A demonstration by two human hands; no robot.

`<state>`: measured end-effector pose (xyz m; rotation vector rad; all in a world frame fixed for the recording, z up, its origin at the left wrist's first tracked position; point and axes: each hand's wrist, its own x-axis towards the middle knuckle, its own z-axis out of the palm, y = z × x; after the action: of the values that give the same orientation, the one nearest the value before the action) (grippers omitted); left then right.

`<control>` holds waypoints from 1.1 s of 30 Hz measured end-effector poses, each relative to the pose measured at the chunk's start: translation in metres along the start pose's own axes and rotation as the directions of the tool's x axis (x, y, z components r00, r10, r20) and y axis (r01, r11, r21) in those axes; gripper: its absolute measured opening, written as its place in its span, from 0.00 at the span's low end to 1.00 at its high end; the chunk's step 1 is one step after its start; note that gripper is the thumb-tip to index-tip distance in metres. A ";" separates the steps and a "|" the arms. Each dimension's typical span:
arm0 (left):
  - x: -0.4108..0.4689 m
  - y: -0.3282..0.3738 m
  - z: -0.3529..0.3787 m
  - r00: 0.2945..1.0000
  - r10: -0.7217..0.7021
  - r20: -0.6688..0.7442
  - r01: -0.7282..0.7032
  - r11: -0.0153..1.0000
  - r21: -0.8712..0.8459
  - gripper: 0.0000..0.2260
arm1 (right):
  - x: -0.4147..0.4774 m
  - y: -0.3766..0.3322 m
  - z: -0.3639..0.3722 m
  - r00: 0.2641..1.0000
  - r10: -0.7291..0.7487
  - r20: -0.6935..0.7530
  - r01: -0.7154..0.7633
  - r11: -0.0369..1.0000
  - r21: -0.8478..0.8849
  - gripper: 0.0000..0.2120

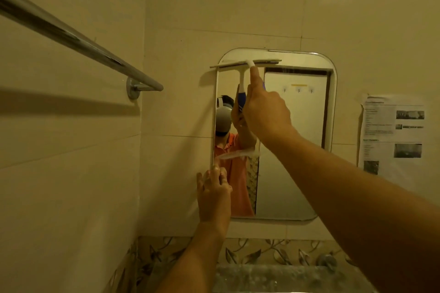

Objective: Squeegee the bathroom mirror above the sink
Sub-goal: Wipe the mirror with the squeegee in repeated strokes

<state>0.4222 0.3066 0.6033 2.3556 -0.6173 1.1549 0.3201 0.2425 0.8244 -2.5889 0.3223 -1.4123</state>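
A rounded, white-framed mirror (295,150) hangs on the tiled wall. My right hand (264,112) grips the blue-and-white handle of a squeegee (245,63), index finger stretched up along its neck. The white blade lies level across the mirror's top left, its left end past the frame. My left hand (213,194) rests against the mirror's lower left edge, fingers bent, holding nothing that I can see. A streak of foam (235,153) crosses the glass above that hand.
A chrome towel rail (78,40) juts from the left wall at head height. A printed paper sheet (392,135) is stuck on the wall to the right. The sink rim (262,273) and a tap (329,260) sit below, under a leaf-patterned tile band.
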 end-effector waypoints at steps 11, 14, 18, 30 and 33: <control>-0.008 -0.024 -0.017 0.984 -0.126 -0.125 0.092 0.964 -0.249 0.13 | -0.157 0.043 0.080 0.984 -0.028 0.177 0.033 0.999 -0.023 0.51; 0.007 -0.026 -0.033 0.948 -0.180 -0.263 0.092 0.945 -0.314 0.17 | -0.186 0.062 0.090 0.979 -0.025 0.204 0.043 0.996 -0.083 0.54; 0.050 -0.011 -0.060 0.971 -0.026 -0.237 -0.027 0.975 -0.220 0.21 | -0.213 0.084 0.097 0.972 0.013 0.234 0.018 0.991 -0.132 0.52; 0.131 0.016 -0.111 0.982 0.186 -0.030 -0.176 0.960 0.218 0.30 | -0.184 0.113 0.063 0.939 -0.193 0.285 0.248 0.954 -0.172 0.44; 0.146 0.020 -0.128 0.975 0.221 0.013 -0.213 0.917 0.336 0.34 | -0.159 0.099 0.056 0.911 -0.263 0.318 0.330 0.927 -0.179 0.47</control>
<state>0.4132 0.3344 0.7961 2.5998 -0.7386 1.4887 0.2731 0.1935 0.6414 -3.0954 0.0467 -1.1023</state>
